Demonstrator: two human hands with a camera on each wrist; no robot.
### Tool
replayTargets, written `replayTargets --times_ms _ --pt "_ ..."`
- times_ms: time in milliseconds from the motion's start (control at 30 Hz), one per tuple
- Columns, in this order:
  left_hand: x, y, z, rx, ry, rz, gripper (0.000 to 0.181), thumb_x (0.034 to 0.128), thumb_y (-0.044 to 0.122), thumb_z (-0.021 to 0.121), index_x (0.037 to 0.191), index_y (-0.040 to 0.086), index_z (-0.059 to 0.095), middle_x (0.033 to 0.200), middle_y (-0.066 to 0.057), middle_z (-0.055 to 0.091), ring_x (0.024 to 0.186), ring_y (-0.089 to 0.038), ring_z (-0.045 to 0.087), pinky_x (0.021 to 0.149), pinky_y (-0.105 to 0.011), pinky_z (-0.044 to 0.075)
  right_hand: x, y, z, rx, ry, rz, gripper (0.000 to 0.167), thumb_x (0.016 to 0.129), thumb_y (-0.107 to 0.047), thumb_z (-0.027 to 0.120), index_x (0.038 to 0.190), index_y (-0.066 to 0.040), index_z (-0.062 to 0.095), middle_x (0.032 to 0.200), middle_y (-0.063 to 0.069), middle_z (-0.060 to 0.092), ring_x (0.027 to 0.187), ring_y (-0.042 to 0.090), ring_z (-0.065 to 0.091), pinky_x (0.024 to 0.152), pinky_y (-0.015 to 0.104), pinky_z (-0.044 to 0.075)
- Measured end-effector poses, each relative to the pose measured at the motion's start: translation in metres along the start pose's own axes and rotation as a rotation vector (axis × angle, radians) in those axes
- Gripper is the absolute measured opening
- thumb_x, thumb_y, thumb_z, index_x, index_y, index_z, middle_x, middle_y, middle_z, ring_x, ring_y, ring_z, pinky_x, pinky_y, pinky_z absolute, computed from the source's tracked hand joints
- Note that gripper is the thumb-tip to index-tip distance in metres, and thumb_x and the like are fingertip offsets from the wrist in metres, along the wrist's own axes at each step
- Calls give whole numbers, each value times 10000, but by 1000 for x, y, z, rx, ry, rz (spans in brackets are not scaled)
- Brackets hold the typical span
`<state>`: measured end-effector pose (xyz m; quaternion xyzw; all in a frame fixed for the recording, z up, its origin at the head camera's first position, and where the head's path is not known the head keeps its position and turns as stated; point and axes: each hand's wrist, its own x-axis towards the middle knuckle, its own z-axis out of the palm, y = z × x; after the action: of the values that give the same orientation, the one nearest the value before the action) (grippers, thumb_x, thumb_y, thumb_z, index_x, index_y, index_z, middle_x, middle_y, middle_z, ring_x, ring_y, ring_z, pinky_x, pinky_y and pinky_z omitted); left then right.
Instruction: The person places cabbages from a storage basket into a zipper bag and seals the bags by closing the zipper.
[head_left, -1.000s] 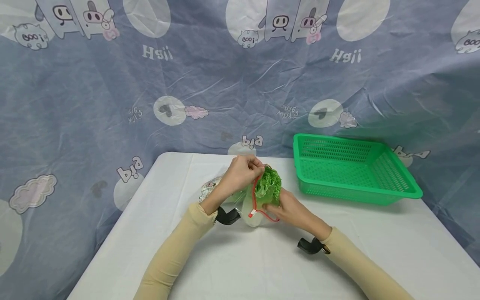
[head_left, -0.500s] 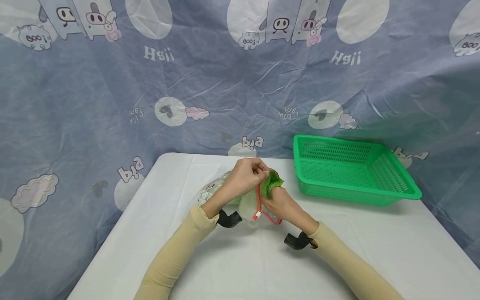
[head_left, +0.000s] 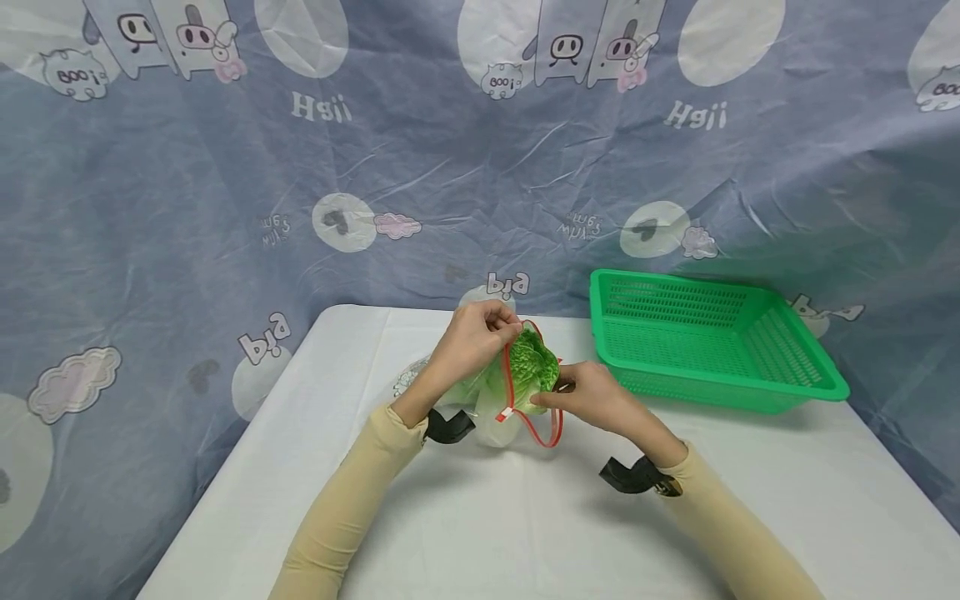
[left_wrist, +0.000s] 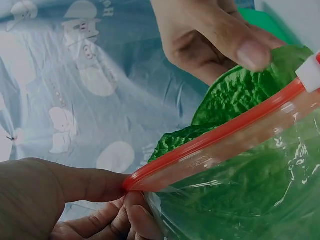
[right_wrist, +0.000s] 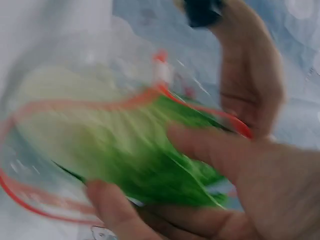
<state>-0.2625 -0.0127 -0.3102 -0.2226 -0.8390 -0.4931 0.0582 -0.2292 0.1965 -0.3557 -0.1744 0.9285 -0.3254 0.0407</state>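
A clear zip bag (head_left: 491, 427) with a red seal stands over the table, its mouth towards the right. My left hand (head_left: 468, 343) pinches the upper corner of the red rim; in the left wrist view the thumb (left_wrist: 95, 185) presses it from above. A green, crinkled napa cabbage (head_left: 531, 360) with a pale base lies partly within the bag, its leafy end at the mouth. My right hand (head_left: 598, 398) holds the cabbage at that mouth, thumb on one side and fingers on the other. A white slider (left_wrist: 309, 74) sits on the seal.
A green slotted basket (head_left: 720, 385) stands at the back right of the white table (head_left: 480, 533). Another clear, printed plastic bag (head_left: 408, 377) lies behind my left forearm, partly hidden. A patterned blue cloth (head_left: 465, 183) hangs behind.
My right hand reached further into the bag mouth half a second ago and has since drawn back to the right. More of the cabbage shows at the mouth. The left hand has shifted slightly up and left.
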Motion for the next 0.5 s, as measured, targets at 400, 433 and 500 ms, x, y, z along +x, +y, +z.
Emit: replayTargets --times_ms 400,433,500 --pt "2 -1 1 -9 8 -19 98 910 188 659 874 106 699 737 5 656 649 -127 588 585 -242 456 2 21 -22 203 46 -59 163 894 13 600 1055 36 614 960 189 674 803 238 713 678 259 573" --pt "2 -2 1 -9 9 -18 94 909 187 661 869 110 698 735 5 656 647 -126 587 585 -240 454 4 23 -20 201 78 -59 178 888 10 614 1066 16 614 983 181 669 811 240 716 676 262 572" --pt "2 -2 2 -10 8 -15 100 908 183 661 870 100 700 731 4 657 646 -125 589 582 -239 454 8 27 -16 194 106 -81 225 879 13 636 1103 -12 622 1035 180 656 831 242 718 691 275 572"
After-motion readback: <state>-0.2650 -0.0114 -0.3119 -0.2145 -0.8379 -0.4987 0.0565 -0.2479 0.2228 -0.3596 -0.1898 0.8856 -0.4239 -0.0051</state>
